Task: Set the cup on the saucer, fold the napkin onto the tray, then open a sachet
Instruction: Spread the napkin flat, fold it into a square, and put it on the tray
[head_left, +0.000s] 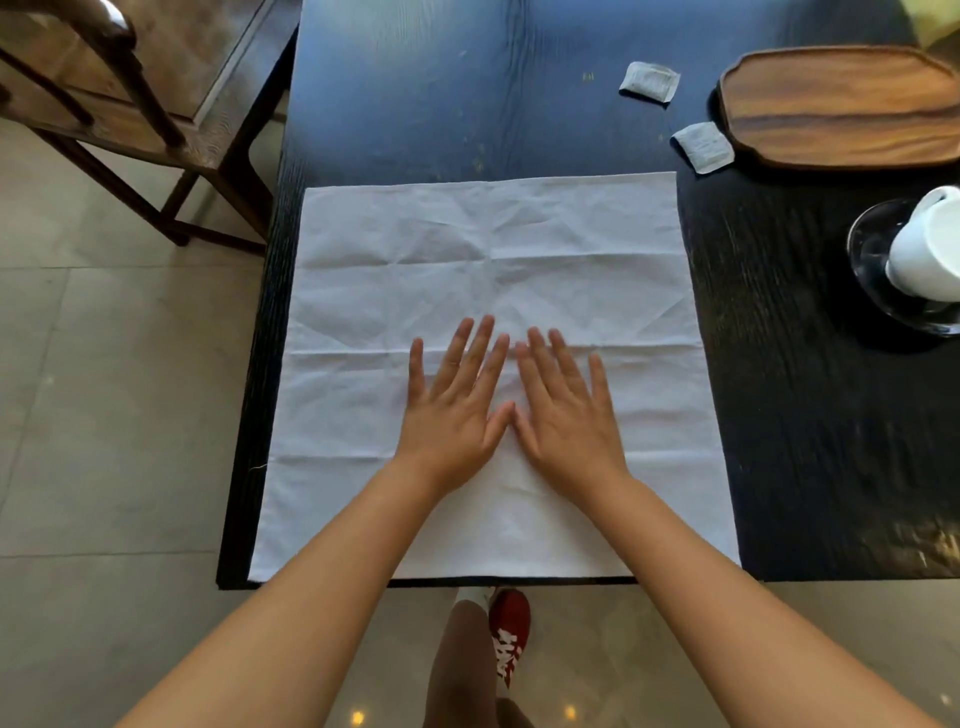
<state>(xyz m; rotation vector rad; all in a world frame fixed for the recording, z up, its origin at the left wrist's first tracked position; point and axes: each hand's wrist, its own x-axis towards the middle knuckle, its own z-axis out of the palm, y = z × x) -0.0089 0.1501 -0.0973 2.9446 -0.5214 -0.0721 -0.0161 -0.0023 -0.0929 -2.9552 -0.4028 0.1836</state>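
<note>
A white creased napkin (395, 270) lies spread flat on the dark table (810, 426), reaching its near edge. My left hand (453, 410) and my right hand (563, 415) rest palm down on the napkin's middle, side by side, fingers spread, thumbs touching. A white cup (924, 249) stands on a clear glass saucer (868, 244) at the right edge. A wooden tray (836, 104) lies bare at the far right. Two small grey sachets lie on the table: one (649, 82) left of the tray, the other (702, 147) touching the tray's near left corner.
A dark wooden chair (130, 114) stands on the tiled floor left of the table. The table's left edge (260, 338) runs close beside the napkin. My leg and a red shoe (509, 631) show below the table's near edge.
</note>
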